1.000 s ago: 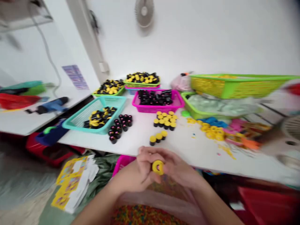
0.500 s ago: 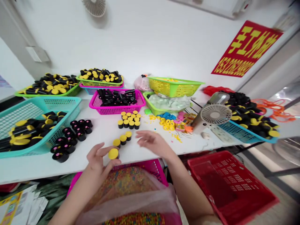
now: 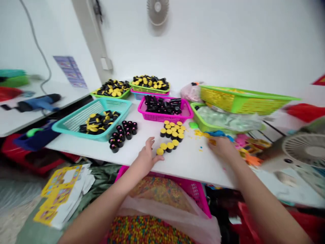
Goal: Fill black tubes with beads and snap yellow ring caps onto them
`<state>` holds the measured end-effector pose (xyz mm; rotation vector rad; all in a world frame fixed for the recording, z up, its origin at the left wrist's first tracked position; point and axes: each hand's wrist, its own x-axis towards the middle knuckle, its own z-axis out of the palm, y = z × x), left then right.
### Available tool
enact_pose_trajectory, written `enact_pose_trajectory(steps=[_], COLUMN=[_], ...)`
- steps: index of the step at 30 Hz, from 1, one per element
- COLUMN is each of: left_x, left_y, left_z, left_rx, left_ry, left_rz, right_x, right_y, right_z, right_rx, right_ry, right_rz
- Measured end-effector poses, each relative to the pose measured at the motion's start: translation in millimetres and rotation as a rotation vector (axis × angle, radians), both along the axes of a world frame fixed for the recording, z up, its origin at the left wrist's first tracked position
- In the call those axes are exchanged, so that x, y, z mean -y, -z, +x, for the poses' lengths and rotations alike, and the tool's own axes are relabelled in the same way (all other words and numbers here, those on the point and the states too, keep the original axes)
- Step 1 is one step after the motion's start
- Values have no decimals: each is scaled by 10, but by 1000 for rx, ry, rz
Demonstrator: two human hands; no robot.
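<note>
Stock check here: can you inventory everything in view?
table: one, white, centre
wide basket: one, turquoise, table left
middle basket: one, magenta, on table
rear baskets: at least four, green, table back
front row: four cylinders, yellow-black, table centre
rear cluster: about a dozen cylinders, yellow-black, behind front row
plain cylinders: about a dozen, black-pink, beside wide basket
wall fan: one, grey, top centre
desk fan: one, beige, table right
power tool: one, blue-black, far left
printed sheets: stack, yellow-white, lower left
beads: uncountable, multicoloured, bottom
left grip: one, bare, open beside front row
right grip: one, bare, blurred, beside blue pieces
</note>
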<state>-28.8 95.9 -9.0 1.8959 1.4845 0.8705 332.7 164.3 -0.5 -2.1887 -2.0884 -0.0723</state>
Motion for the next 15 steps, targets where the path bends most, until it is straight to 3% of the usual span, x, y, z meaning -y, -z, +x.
enact_pose_trajectory(steps=[5, 9, 15], left_x=[158, 209, 188], left_y=[-216, -223, -39], left_z=[-630, -981, -1127], left_rx=[-270, -478, -477], left_ry=[-339, -623, -622], left_rz=[218, 122, -36], right_x=[-45, -86, -104], right_y=[43, 58, 30], right_z=[48, 65, 66], right_rx=[24, 15, 8], right_ry=[-7, 17, 5], right_rz=[-37, -40, 1])
